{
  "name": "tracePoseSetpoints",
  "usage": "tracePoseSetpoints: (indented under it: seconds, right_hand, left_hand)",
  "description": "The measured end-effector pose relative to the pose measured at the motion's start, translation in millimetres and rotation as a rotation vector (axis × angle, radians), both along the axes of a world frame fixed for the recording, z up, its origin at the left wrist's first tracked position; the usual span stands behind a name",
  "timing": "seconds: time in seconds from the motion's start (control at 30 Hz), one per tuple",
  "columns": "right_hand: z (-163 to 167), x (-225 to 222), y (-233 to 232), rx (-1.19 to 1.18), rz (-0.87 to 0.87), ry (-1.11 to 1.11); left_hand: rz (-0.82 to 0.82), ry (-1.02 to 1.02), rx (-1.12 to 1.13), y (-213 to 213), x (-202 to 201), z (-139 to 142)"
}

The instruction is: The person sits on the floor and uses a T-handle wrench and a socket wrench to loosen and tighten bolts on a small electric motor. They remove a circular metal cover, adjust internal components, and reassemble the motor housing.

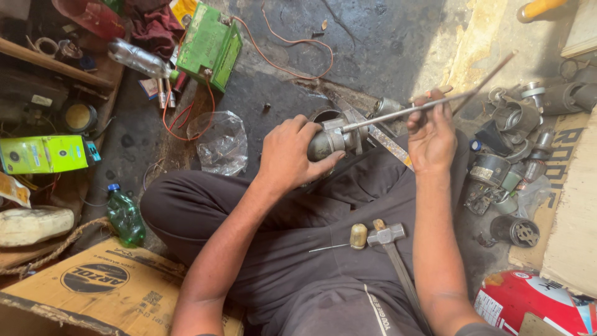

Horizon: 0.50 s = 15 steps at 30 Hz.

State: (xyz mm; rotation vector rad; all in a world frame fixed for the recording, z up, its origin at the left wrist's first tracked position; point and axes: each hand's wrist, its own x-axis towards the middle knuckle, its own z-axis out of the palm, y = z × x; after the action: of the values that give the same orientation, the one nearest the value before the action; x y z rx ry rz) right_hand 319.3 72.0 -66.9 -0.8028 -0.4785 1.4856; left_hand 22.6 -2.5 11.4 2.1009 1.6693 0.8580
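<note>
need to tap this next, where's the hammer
In the head view the hammer lies on the person's lap, low and right of centre, its head beside a small wooden-handled tool, below the left hand gripping the metal motor housing.

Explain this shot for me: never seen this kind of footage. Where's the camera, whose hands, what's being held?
There is one view, from a camera on the person's head looking down at their lap as they sit on a workshop floor. The left hand grips a grey cylindrical metal part. The right hand holds a thin metal rod whose end meets that part. A hammer and a small pale cylinder rest on the lap. Nearby lie a green plastic bottle, a green battery and assorted metal motor parts.
</note>
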Motion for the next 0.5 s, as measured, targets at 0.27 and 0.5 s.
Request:
tracePoseSetpoints:
  seconds: [0.27, 0.5]
  right_hand:
    - [-13, -5, 6, -0.079, -0.152, -0.088]
    - [-11, -24, 11, -0.044, 0.117, 0.134]
  left_hand:
    - [-0.022, -0.049, 0.007, 0, -1, 0]
    - [-0.090, 0.102, -0.064, 1, 5, 13]
